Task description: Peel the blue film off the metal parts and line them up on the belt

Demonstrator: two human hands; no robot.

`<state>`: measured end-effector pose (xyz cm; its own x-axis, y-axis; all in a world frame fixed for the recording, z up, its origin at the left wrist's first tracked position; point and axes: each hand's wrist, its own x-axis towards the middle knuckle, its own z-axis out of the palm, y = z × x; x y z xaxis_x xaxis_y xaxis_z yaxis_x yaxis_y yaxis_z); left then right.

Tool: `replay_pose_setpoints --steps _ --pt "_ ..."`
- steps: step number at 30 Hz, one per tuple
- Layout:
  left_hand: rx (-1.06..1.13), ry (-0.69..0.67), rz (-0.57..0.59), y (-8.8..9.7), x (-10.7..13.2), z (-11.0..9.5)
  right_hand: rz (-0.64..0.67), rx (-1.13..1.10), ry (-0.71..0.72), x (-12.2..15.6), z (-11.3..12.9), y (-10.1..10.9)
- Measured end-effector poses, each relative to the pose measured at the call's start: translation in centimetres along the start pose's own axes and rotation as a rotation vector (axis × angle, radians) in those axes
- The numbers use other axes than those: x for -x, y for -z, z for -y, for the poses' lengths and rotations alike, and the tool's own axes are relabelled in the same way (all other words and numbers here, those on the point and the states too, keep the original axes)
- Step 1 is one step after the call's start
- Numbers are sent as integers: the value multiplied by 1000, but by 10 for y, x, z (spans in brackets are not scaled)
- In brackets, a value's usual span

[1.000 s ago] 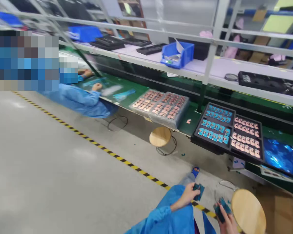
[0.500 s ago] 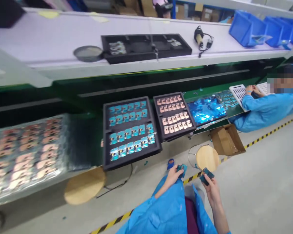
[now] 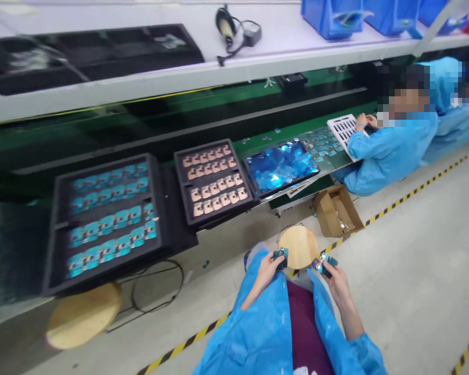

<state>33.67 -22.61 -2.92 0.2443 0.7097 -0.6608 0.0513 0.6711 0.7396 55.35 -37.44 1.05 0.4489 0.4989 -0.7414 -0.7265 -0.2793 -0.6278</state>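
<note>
My left hand (image 3: 269, 270) is closed on a small dark teal circuit board (image 3: 280, 258), held out before my body. In my right hand (image 3: 338, 281), pinched between thumb and fingers, is another teal circuit board (image 3: 328, 264) with a shiny piece at its left end. The two hands are apart, above the floor beside the bench. At the left, a black foam tray (image 3: 62, 224) holds rows of teal boards. Beside it, a second black tray (image 3: 216, 179) carries rows of copper-coloured boards.
A tray (image 3: 281, 166) of shiny blue film lies farther along the bench. A co-worker (image 3: 394, 140) in blue handles a white slotted tray (image 3: 342, 133). Round wooden stools (image 3: 298, 245) and a cardboard box (image 3: 338, 211) stand by the bench. Blue bins (image 3: 332, 18) sit on the shelf.
My view has shifted right along the bench, so the trays appear farther left. Both hands still hold boards, and my left hand has turned its board more upright.
</note>
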Motion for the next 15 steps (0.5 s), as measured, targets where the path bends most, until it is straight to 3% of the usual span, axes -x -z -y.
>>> replay_pose_setpoints --steps 4,7,11,15 --pt "82 74 -34 -42 -6 -3 -34 12 91 -35 66 23" --pt "95 52 -38 -64 -37 -15 -73 -3 130 -69 98 21" --pt "90 7 15 -85 -100 -49 -79 -17 127 -116 115 -11" --pt "18 7 168 -93 -151 -102 -171 -55 88 -150 118 -70"
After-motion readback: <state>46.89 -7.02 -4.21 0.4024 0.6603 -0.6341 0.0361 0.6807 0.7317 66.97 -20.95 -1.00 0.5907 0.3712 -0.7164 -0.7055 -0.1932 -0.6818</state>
